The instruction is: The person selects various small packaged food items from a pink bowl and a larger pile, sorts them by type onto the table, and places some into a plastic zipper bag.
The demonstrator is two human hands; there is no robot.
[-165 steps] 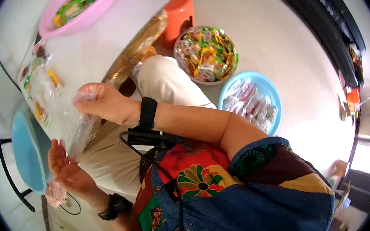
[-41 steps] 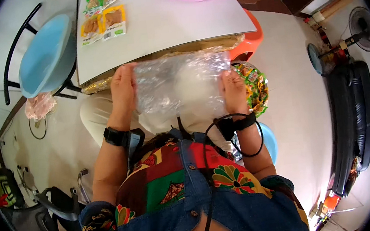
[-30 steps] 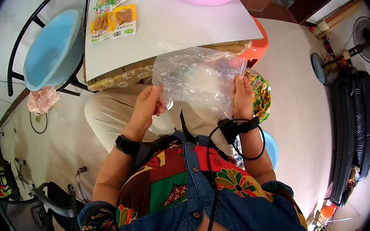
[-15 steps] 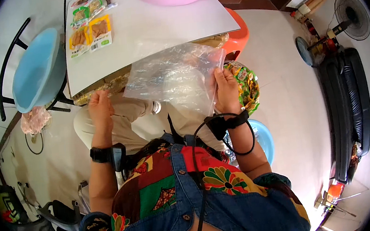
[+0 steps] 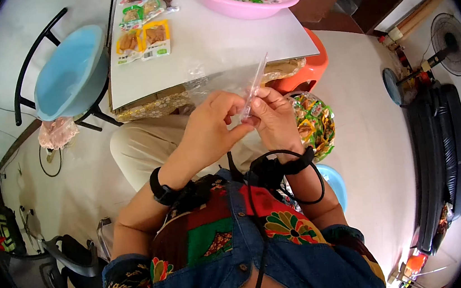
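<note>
While right fingers (image 5: 261, 108) pinch a thin, crinkled, clear plastic bag (image 5: 256, 82) | left fingers (image 5: 229, 101) curl alongside, hold unclear

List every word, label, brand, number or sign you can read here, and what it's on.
None can be read.
Yellow-edged packets on the table: printing too small.
Green-edged packets beyond them: too small.
Packets in the pink basin: too small.
Clear plastic bag in the right hand: no print visible.

A person's left hand (image 5: 213, 126) curls close beside the right hand (image 5: 277, 121), whose thumb and fingers pinch together. The left forearm (image 5: 141, 205) and right forearm (image 5: 302, 181) angle inward.
</note>
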